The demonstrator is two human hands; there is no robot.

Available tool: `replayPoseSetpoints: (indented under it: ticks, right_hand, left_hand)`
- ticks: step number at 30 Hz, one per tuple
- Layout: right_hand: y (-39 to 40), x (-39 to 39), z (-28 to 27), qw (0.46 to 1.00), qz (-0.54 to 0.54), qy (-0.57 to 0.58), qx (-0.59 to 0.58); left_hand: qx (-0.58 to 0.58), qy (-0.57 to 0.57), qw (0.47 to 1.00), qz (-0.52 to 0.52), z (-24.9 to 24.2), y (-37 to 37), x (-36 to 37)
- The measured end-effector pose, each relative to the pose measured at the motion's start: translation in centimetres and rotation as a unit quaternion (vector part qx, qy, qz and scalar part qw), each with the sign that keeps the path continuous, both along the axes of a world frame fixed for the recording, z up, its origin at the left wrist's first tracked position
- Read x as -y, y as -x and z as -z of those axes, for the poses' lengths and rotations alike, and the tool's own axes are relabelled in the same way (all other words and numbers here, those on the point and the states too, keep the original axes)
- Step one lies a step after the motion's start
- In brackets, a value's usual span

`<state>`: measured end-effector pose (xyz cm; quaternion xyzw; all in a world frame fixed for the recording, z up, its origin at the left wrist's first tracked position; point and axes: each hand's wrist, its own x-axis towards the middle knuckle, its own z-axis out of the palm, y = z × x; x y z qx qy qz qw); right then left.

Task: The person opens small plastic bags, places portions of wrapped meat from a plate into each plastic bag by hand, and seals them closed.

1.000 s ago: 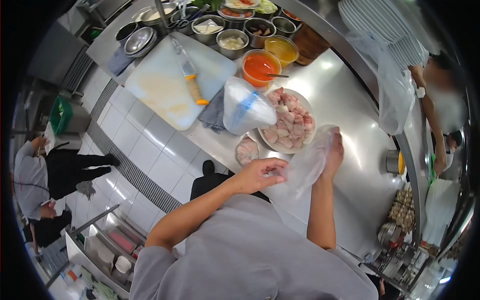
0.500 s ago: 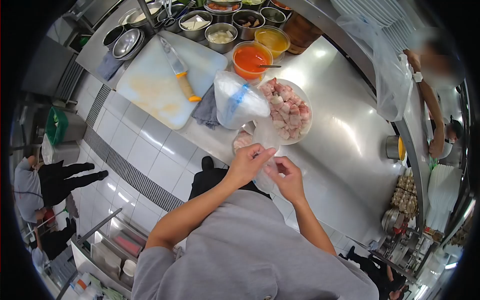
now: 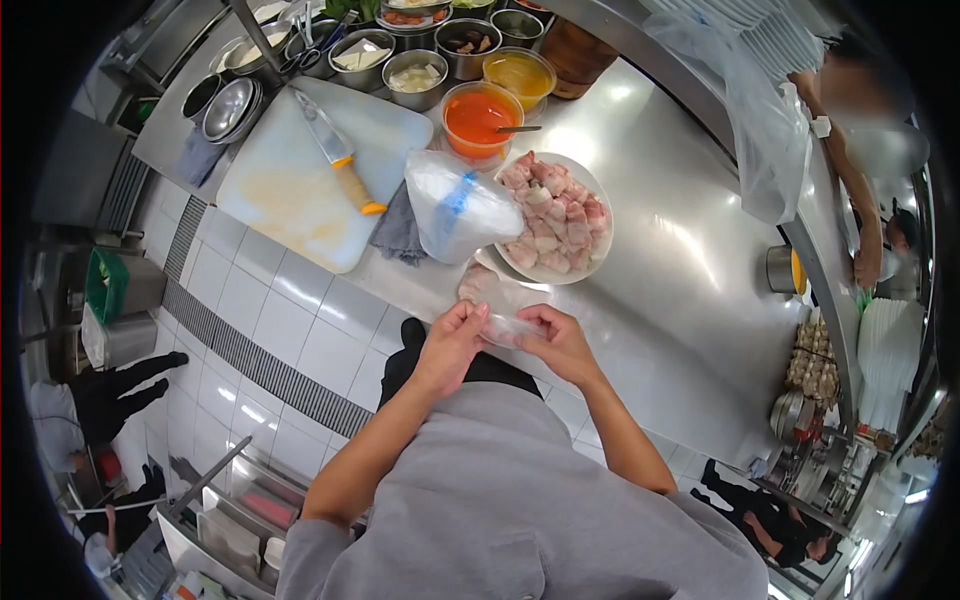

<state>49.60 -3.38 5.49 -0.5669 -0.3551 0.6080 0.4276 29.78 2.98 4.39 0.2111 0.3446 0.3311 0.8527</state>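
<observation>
Plastic bag (image 3: 512,331), thin and clear, spans the gap between the hands in the head view, by the near edge of the steel counter (image 3: 670,320). Left hand (image 3: 452,348) and right hand (image 3: 562,350) each pinch it between thumb and fingers. I'd judge the step to be working the film apart, which calls for a light, even pinch. A white bundle (image 3: 440,220) nearby bears a blue mark; I can read no writing.
</observation>
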Motion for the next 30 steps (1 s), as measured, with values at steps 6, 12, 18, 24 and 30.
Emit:
replayPoseSetpoints:
  ticks: [6, 12, 18, 24, 30]
  right_hand:
    - [0.0, -2.1, -1.5, 0.966, 0.156, 0.18, -0.095]
    - [-0.3, -1.6, 0.0, 0.98, 0.06, 0.062, 0.179]
    - [-0.5, -1.6, -1.8, 0.992, 0.098, 0.083, -0.021]
    - [-0.3, -2.9, -1.9, 0.972, 0.128, 0.067, 0.187]
    - [-2.0, -2.4, -2.6, 0.984, 0.031, 0.125, 0.121]
  left_hand:
    - [-0.17, -0.215, 0.954, 0.12, -0.4, -0.5, 0.6]
    - [-0.023, -0.017, 0.999, 0.038, 0.1, -0.5, -0.4]
    - [-0.147, -0.16, 0.974, 0.062, 0.5, -1.4, -0.7]
    - [-0.4, -0.523, 0.753, 0.024, -1.3, -2.6, 0.0]
    - [-0.471, -0.54, 0.695, 0.056, -2.9, -3.5, 0.4]
